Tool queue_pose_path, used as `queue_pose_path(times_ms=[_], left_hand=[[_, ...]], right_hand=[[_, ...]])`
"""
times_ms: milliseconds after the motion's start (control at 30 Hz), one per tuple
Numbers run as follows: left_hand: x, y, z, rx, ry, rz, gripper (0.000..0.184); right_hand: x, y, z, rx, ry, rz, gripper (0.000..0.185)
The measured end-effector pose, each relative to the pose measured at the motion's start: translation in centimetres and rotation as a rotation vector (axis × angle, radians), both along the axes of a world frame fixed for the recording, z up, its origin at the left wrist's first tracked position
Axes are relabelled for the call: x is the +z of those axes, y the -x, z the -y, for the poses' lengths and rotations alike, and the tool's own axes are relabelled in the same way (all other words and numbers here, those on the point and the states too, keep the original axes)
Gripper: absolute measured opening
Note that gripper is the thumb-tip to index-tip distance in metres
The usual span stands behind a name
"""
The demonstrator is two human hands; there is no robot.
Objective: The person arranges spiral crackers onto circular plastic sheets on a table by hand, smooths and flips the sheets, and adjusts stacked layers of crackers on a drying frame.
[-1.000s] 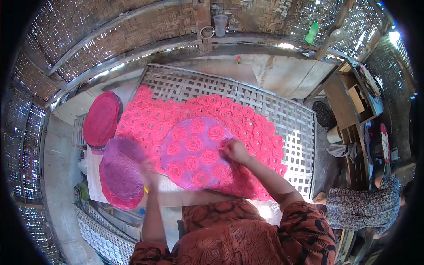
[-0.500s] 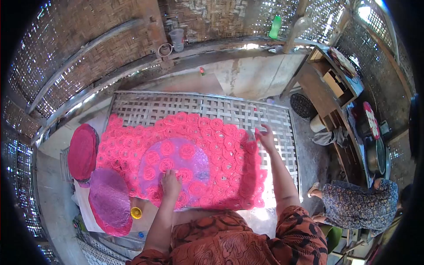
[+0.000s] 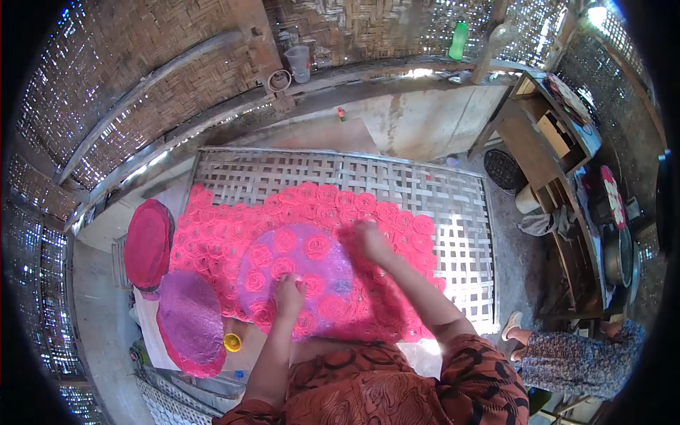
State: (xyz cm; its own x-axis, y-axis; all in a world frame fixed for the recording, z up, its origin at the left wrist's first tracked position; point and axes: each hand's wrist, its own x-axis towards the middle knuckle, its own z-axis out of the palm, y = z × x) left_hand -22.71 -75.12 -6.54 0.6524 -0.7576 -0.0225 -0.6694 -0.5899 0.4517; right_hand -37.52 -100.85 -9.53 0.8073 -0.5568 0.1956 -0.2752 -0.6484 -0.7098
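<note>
Pink lacy rosettes (image 3: 389, 283), probably raw crackers, overlap in rows across a woven bamboo rack (image 3: 453, 191). A round, translucent purple sheet (image 3: 336, 265) lies over them near my body, with several rosettes spaced on it. My left hand (image 3: 289, 292) is closed at the sheet's middle, among its rosettes; a bit of pink shows by the fingers, too small to make out. Just past the sheet's upper right edge, my right hand (image 3: 371, 242) is over the rows of rosettes, slightly blurred. Its fingers look curled together, and anything inside them is hidden.
At left, another purple round sheet (image 3: 188, 312) tops a pink stack, beside a dark pink round stack (image 3: 147, 244). A yellow cup-like object (image 3: 232, 342) is near the rack's left front. Someone in patterned clothes (image 3: 574, 361) stands at right, near a wooden cabinet (image 3: 538, 142).
My right hand has moved left from the rack's right side, where it held something pink, to beside the purple sheet. My left hand stays at the sheet. The view has shifted slightly.
</note>
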Motion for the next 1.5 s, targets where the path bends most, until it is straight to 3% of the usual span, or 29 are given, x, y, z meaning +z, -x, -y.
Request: queue_pose_path(times_ms=[33, 100, 133, 200, 267, 300, 333, 400, 500, 533, 567, 633, 667, 700, 733, 767, 833, 900, 967, 1000, 1100, 1200, 1433, 1500], left_hand=[[-0.3, -0.1, 0.1, 0.032, 0.015, -0.072, 0.018], [-1.3, -0.4, 0.4, 0.061, 0.042, -0.131, 0.018], [-1.6, -0.6, 0.2, 0.085, 0.073, -0.189, 0.018], [-1.7, -0.9, 0.3, 0.056, 0.018, -0.195, 0.018], [-1.9, -1.0, -0.1, 0.013, -0.039, -0.207, 0.018], [-2.2, -0.9, -0.4, -0.045, 0.030, -0.062, 0.018], [-2.4, -0.8, -0.3, -0.107, 0.104, 0.079, 0.018], [-1.1, -0.2, -0.2, -0.123, 0.136, 0.039, 0.018], [-1.4, 0.5, -0.3, -0.130, 0.188, -0.107, 0.016], [-1.9, 0.5, -0.4, -0.121, 0.217, -0.214, 0.014], [-1.3, 0.7, -0.3, -0.131, 0.215, -0.215, 0.014], [0.5, 1.5, -0.8, -0.074, 0.132, -0.557, 0.012], [0.4, 1.6, -1.1, -0.082, 0.125, -0.560, 0.012], [0.3, 1.7, -1.6, -0.049, 0.208, -0.745, 0.011], [0.2, 1.9, -1.7, -0.012, 0.294, -0.930, 0.010], [1.2, 2.4, -1.6, -0.015, 0.290, -0.934, 0.010], [4.3, 3.7, -1.1, 0.057, 0.297, -1.118, 0.011], [4.8, 4.7, -0.5, 0.061, 0.292, -1.174, 0.011], [5.6, 6.7, 0.9, 0.130, 0.376, -1.354, 0.010], [6.0, 7.6, 1.8, 0.127, 0.374, -1.357, 0.010], [6.3, 10.4, 4.4, -0.005, 0.305, -1.282, 0.011], [5.3, 12.8, 6.9, -0.165, 0.289, -1.187, 0.012], [4.6, 16.9, 9.6, -0.339, 0.305, -1.079, 0.013], [4.1, 17.7, 9.7, -0.333, 0.301, -1.075, 0.013]], right_hand=[[-0.2, -2.6, -1.9, 0.127, -0.108, 0.057, 0.023], [0.9, -5.8, -5.2, 0.182, 0.157, -0.084, 0.032], [2.0, -6.4, -6.4, 0.187, 0.151, -0.083, 0.032], [4.1, -7.5, -7.7, 0.118, 0.331, -0.185, 0.042], [4.6, -8.1, -8.1, 0.101, 0.328, -0.233, 0.043], [4.6, -8.1, -8.2, 0.081, 0.327, -0.284, 0.045], [4.5, -8.2, -8.4, 0.067, 0.324, -0.294, 0.045], [3.3, -8.6, -8.5, 0.257, 0.594, -0.238, 0.035], [2.5, -8.2, -8.2, 0.135, 0.489, -0.168, 0.024], [2.3, -8.1, -8.2, -0.033, 0.281, -0.041, 0.020], [1.2, -7.8, -7.3, -0.043, 0.280, -0.042, 0.020], [-1.6, -6.2, -5.3, -0.218, -0.904, 0.408, 0.019], [-1.4, -4.0, -4.3, -0.212, -1.117, 0.532, 0.018], [-0.6, -0.9, -3.1, -0.201, -1.329, 0.659, 0.017], [0.9, 2.4, -2.2, -0.271, -1.349, 0.703, 0.013], [2.8, 5.9, -1.5, -0.340, -1.368, 0.745, 0.009], [5.8, 12.8, -0.7, -0.417, -0.901, 0.419, 0.014], [7.3, 18.5, -0.5, -0.554, -0.621, 0.156, 0.032], [4.8, 23.3, 0.6, -0.573, -0.629, 0.042, 0.042], [4.2, 24.7, 0.5, -0.573, -0.698, 0.157, 0.044], [3.6, 27.2, 0.3, -0.671, -1.020, 0.326, 0.042], [0.4, 28.4, 0.7, -0.677, -1.141, 0.409, 0.047], [1.4, 27.9, 0.1, -0.617, -1.113, 0.448, 0.042], [0.6, 27.9, 0.1, -0.676, -0.766, 0.105, 0.035]])
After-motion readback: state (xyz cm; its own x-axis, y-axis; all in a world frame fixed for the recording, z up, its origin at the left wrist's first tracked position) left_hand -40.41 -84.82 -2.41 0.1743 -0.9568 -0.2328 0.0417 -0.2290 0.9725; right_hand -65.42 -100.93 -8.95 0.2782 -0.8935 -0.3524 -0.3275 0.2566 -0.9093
